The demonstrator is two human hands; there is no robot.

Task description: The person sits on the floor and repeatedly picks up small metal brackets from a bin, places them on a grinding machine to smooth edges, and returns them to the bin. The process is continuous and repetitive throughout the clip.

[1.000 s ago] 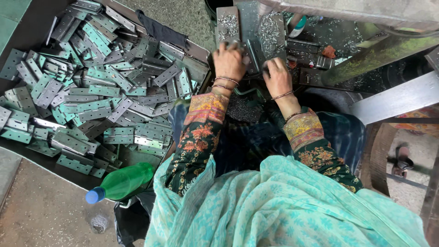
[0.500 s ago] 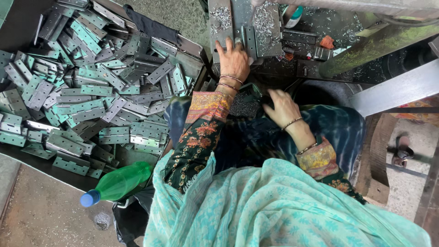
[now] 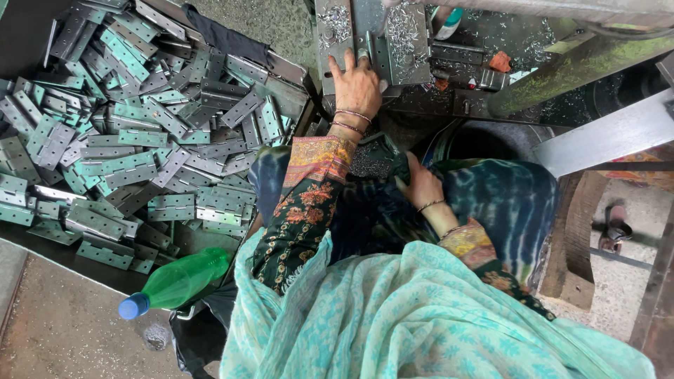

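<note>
Metal hinge plate (image 3: 366,57) on the machine bed, under the flat, unclenched left hand (image 3: 357,85); right hand's (image 3: 420,187) grip unclear.

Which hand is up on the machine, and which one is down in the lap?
The left hand is up on the metal machine block, fingers spread on it. The right hand is lower, resting on the dark blue cloth in the lap.

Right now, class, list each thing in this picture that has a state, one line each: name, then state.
left hand: flat on the metal plate, fingers spread, holding nothing
right hand: down in the lap, on dark cloth; grip cannot be told
metal plate: on the machine bed, strewn with shavings
hinges: heaped loose, most folded shut
green bottle: lying on its side, blue cap on
</note>
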